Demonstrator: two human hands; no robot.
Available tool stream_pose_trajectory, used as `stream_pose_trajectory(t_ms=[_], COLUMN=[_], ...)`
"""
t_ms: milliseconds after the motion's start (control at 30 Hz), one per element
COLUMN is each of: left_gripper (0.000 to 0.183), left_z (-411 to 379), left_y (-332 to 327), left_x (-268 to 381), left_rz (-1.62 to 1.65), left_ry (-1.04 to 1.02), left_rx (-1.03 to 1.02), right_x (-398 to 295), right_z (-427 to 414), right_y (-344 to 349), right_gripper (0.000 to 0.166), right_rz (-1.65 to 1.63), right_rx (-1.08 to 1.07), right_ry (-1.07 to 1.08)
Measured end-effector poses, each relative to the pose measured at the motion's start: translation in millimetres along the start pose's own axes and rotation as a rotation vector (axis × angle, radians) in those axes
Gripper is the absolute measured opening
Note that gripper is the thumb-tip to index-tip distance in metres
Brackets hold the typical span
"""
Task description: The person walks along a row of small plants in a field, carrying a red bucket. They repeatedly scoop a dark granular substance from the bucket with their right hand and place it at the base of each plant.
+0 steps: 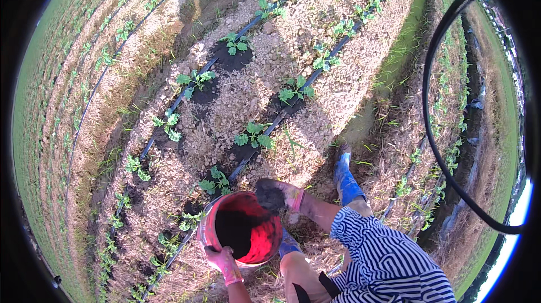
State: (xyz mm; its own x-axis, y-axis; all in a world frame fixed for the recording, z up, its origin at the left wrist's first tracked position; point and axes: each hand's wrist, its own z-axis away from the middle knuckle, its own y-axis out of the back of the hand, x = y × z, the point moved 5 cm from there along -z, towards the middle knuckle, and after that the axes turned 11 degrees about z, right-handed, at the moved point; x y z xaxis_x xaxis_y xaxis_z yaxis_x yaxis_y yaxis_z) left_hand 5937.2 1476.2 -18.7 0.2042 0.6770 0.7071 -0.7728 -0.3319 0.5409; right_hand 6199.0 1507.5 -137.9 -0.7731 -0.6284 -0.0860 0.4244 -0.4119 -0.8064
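Observation:
My left hand, in a pink patterned glove, grips the near left rim of a red bucket. The bucket is tilted so that its mouth faces up towards me, and dark, loose, soil-like material lies inside. Over the bucket's far right rim is my right hand, its glove pink at the wrist and blackened at the fingers. Those fingers curl around a dark handful, and a dark blur trails below them into the bucket. Just beyond the rim grows a leafy green seedling.
Rows of seedlings grow along black drip lines, several with dark patches at their bases. A grassy furrow runs to the right. My blue boots stand beside the bed. A black cable loops across the right side.

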Motion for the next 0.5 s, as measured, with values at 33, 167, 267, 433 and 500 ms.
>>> stream_pose_trajectory(t_ms=[33, 167, 267, 433, 500], left_gripper=[0.033, 0.031, 0.03, 0.027, 0.026], left_z=[9.7, 37.3, 65.7, 105.4, 128.3], left_y=[1.5, -49.8, -112.5, -245.7, -284.4], left_x=[10.7, 27.1, 62.6, 100.1, 131.2], left_rz=[-0.034, 0.013, -0.051, 0.106, 0.19], left_ry=[-0.028, -0.034, -0.024, -0.013, 0.071], left_rx=[0.057, 0.031, -0.02, -0.133, -0.11], right_x=[-39.1, -213.9, -321.0, -436.2, -429.0], right_z=[9.2, 36.8, 31.1, 40.0, 51.8], right_y=[-12.5, 69.9, 118.8, 196.5, 178.8], right_gripper=[0.02, 0.016, 0.026, 0.027, 0.024], right_rz=[-0.064, 0.252, 0.12, 0.079, 0.151], right_rx=[0.045, 0.366, 0.512, 0.7, 0.855], right_ry=[0.039, 0.529, 0.546, 0.641, 0.63])
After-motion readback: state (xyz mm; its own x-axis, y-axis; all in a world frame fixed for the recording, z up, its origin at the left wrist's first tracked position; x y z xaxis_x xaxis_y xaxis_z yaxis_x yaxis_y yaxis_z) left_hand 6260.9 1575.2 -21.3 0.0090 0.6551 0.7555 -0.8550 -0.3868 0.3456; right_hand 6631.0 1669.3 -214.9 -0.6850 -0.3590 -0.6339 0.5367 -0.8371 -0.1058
